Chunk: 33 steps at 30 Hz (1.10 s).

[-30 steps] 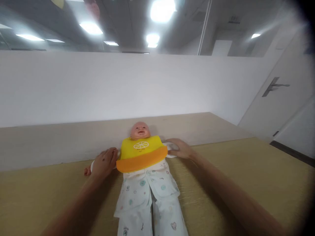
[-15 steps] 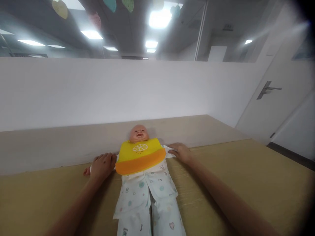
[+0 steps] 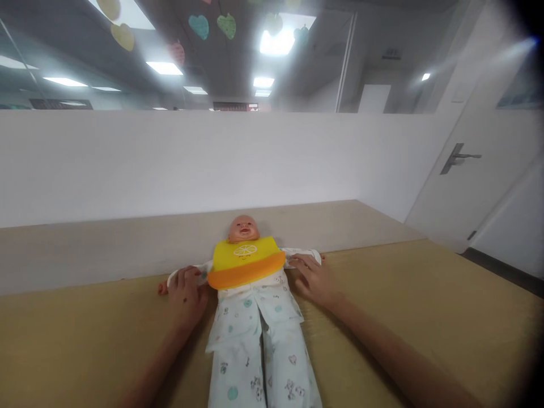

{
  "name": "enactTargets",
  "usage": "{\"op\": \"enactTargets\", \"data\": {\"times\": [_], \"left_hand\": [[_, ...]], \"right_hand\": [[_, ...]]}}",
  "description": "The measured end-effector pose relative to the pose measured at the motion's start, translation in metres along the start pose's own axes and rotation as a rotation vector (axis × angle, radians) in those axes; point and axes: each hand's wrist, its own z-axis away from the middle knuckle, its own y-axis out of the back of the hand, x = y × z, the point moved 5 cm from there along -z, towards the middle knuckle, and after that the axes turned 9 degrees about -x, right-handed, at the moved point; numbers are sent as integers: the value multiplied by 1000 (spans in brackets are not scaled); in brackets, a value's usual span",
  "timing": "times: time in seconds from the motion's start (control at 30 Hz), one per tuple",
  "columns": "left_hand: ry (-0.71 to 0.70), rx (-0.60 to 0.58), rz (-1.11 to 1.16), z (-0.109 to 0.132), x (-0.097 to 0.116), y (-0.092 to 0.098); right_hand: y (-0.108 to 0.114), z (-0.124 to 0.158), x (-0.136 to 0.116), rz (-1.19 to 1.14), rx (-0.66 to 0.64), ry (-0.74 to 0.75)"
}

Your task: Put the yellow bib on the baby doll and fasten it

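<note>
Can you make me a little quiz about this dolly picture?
1. True or false: the doll lies face down on the table.
2. Which colours is the bib? A blue and white; B yellow and orange; C all green.
3. Fill in: the left hand and the right hand each touch one of the doll's ___.
Key: 1 false, it lies face up. 2 B. 3 sleeves.

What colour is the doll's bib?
Yellow bib with an orange lower lip and a white citrus-slice print; the head view shows it.
</note>
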Motion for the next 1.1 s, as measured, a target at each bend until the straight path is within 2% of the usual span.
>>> {"op": "enactTargets", "data": {"times": [0.1, 0.2, 0.3, 0.4, 0.57, 0.77, 0.9, 1.0, 1.1], "left_hand": [[26, 62, 111, 20, 14, 11], [-65, 66, 281, 36, 36, 26], [-198, -32, 432, 48, 54, 39], [-263, -154, 464, 58, 60, 46], [-304, -378, 417, 67, 64, 39], [-155, -474, 98, 61, 67, 33], [89, -701, -51, 55, 62, 34], [210, -841, -44, 55, 60, 33], [241, -878, 36, 58, 60, 29]], "right_hand": [[9, 24, -21, -131, -43, 87], [13, 45, -40, -219, -128, 112], [9, 55, -55, -236, -223, 85], [2, 57, -59, -228, -264, -15], [-6, 57, -58, -174, -261, -127], [-14, 56, -56, -58, -301, -198], [-17, 54, -55, 33, -329, -262], [-18, 53, -55, 57, -344, -271], [-19, 54, -55, 11, -331, -233]]}}
